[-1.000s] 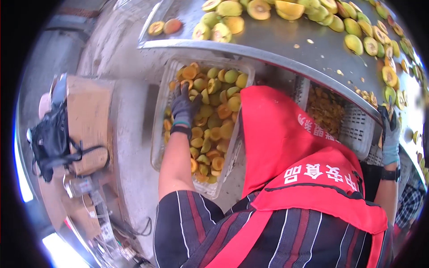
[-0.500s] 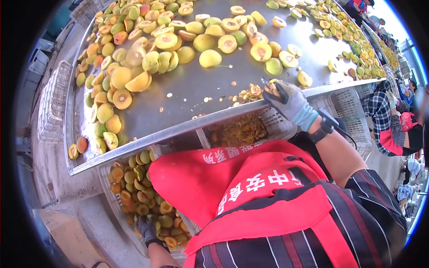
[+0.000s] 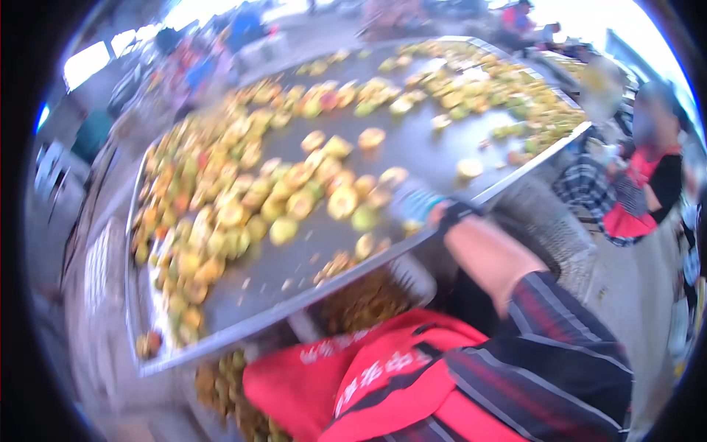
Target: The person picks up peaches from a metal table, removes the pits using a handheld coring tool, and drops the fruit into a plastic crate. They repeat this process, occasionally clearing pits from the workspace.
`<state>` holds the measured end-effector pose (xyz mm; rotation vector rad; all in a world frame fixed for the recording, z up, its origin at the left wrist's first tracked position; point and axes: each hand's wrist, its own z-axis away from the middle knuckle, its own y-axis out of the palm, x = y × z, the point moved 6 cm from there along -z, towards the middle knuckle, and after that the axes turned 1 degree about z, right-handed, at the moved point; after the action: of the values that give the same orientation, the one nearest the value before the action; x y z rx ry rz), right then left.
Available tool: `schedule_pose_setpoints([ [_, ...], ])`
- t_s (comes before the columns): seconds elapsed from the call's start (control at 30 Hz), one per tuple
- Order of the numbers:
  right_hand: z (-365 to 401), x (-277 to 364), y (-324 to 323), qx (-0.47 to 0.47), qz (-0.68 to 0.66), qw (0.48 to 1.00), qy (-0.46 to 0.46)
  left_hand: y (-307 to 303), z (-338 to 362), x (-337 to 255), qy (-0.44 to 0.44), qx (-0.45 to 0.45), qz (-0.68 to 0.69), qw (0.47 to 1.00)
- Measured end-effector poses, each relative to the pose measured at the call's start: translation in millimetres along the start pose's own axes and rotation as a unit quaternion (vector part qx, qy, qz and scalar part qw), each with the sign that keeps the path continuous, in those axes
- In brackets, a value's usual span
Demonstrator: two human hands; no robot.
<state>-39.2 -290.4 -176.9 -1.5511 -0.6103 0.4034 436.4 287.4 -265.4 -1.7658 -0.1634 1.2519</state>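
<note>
Nearest the camera, a red apron (image 3: pixel 353 368) is covering the person's front. A striped sleeve (image 3: pixel 560 346) is running up from it toward the table.

Left hand: not showing anywhere in this view.

Right hand (image 3: pixel 414 202): gloved, reaching over the near rim onto the steel table (image 3: pixel 294 265). Motion blur is smearing it, so there is no telling whether the fingers are closed on anything or spread.

The halved fruit (image 3: pixel 342 200), yellow and green, is lying on the tabletop just beside that glove. More is heaping toward the left and far end.

Two containers are sitting under the near rim, likely tucked there to be within arm's drop of the edge. A pale slotted crate (image 3: pixel 412 276) is holding brownish bits, probably pits. A second crate (image 3: pixel 221 383) at lower left is holding yellow-green pieces.

The table's raised rim seems to be keeping the fruit from rolling off.

Farther right, a co-worker (image 3: pixel 641 191) in red and plaid is standing at the table.
</note>
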Motion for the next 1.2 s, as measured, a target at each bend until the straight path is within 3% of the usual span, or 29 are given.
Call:
schedule_pose_setpoints([
  [0.07,27,27,-23,-0.002,0.002,0.996,-0.091,29,-11,-126,0.013,0.043,0.164,0.985],
  [0.1,28,33,-33,0.014,-0.007,1.000,-0.012,43,-9,-181,0.028,0.079,0.233,0.969],
  [0.13,19,30,-24,-0.055,-0.033,0.998,0.006,58,1,-226,0.042,0.123,0.291,0.948],
  [0.17,14,28,-15,-0.032,-0.065,0.996,0.043,73,9,-269,0.050,0.173,0.341,0.923],
  [0.3,25,20,-32,-0.025,-0.150,0.984,0.090,121,44,-402,0.030,0.294,0.441,0.847],
  [0.37,31,19,-37,-0.048,-0.188,0.978,0.081,160,41,-422,0.047,0.314,0.480,0.818],
  [0.43,48,35,-55,-0.086,-0.247,0.964,0.053,206,47,-431,-0.107,0.490,0.566,0.654],
  [0.47,64,56,-69,-0.120,-0.373,0.920,-0.027,215,49,-438,-0.107,0.493,0.564,0.654],
  [0.5,82,74,-86,-0.151,-0.490,0.852,-0.106,226,59,-446,-0.147,0.529,0.575,0.607],
  [0.53,100,91,-101,-0.134,-0.354,0.916,-0.130,235,71,-453,-0.189,0.561,0.582,0.558],
  [0.57,117,107,-111,-0.166,-0.343,0.903,-0.199,239,75,-459,-0.172,0.555,0.586,0.566],
  [0.6,128,121,-113,-0.074,-0.310,0.923,-0.218,241,81,-462,-0.185,0.545,0.583,0.574],
  [0.67,137,127,-112,-0.074,-0.288,0.927,-0.230,235,80,-463,-0.226,0.461,0.630,0.583],
  [0.73,144,121,-115,-0.184,-0.371,0.879,-0.236,224,80,-464,-0.212,0.466,0.646,0.566],
  [0.8,144,110,-94,-0.176,-0.494,0.842,-0.128,223,66,-450,-0.129,0.543,0.697,0.451],
  [0.83,142,108,-80,-0.048,-0.665,0.745,-0.024,214,63,-447,-0.134,0.523,0.710,0.453],
  [0.87,146,113,-71,0.087,-0.783,0.610,0.087,209,63,-447,-0.134,0.510,0.722,0.448],
  [0.9,147,119,-74,0.104,-0.788,0.602,0.078,207,61,-442,-0.136,0.493,0.725,0.461],
  [0.97,150,134,-68,0.194,-0.681,0.703,0.062,204,58,-434,-0.058,0.499,0.685,0.528],
  [1.0,151,141,-66,0.202,-0.683,0.700,0.059,204,59,-431,-0.062,0.492,0.686,0.533],
  [1.07,152,156,-70,0.184,-0.619,0.764,-0.017,203,55,-422,-0.054,0.410,0.680,0.605],
  [1.2,148,163,-67,0.148,-0.537,0.829,-0.045,194,55,-424,0.022,0.364,0.679,0.637],
])
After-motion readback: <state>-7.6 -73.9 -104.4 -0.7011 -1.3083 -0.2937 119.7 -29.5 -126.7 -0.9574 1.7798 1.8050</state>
